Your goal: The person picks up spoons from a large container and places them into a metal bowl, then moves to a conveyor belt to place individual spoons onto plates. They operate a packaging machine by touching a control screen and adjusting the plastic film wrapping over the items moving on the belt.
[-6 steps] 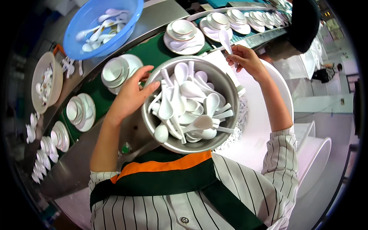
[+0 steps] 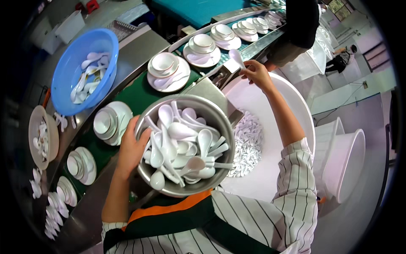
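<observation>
Head view: the right hand [image 2: 256, 75] pinches a white spoon [image 2: 236, 57] by its handle between thumb and fingers, the spoon's bowl pointing up and away from the body. That hand is raised over the far edge of a large white tub [image 2: 270, 171], where a heap of small white pieces [image 2: 246, 148] (too small to tell apart) lies at the bottom.

The left hand [image 2: 130, 146] rests at the left rim of a steel bowl [image 2: 220, 121], thumb by the edge and fingers along the outside — whether it grasps the rim firmly, I cannot tell. The bowl sits close in front of the body and is piled with white spoons [image 2: 181, 131], their handles pointing many ways; one near the front looks darker.

Beyond it, a green belt [image 2: 136, 89] carries a curving row of plates with small bowls on them; the nearest plate [image 2: 184, 71] past the steel bowl bears a spoon too. Another stacked setting [image 2: 103, 122] stands just left of the left hand. Farther left are a blue basin [image 2: 111, 53] with more spoons inside and a cream basin [image 2: 52, 142] with white pieces. At upper right, another person's dark sleeve [image 2: 301, 21] reaches in beside the row.
</observation>
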Motion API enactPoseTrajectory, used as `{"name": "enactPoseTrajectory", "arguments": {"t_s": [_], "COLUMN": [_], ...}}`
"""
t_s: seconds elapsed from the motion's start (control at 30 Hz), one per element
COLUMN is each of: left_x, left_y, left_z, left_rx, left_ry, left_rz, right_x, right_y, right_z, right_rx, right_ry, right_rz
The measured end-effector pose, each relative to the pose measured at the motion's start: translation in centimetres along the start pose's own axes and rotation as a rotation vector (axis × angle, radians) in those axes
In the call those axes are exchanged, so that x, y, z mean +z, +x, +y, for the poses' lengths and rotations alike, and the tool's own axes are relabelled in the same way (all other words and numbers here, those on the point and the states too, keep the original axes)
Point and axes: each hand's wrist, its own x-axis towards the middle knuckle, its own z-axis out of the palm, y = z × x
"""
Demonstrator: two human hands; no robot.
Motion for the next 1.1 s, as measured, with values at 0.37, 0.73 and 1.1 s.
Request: {"name": "enactPoseTrajectory", "arguments": {"t_s": [0.37,0.73,1.1], "left_x": [0.4,1.3,1.5], "left_y": [-0.5,-0.9,-0.3], "left_z": [0.2,0.4,-3.2], "left_rx": [-0.116,-0.117,0.075], "left_ry": [0.092,0.066,-0.107], "left_rz": [0.088,0.16,0.291], "right_x": [-3.3,-2.0,6.3], "right_y": [19.9,25.0,-7.6], "right_z": [4.7,8.7,-11.9], "right_rx": [0.377,0.453,-0.838], "right_ry": [0.013,-0.071,-0.25], "right_rz": [0.512,0.305,-0.965]}}
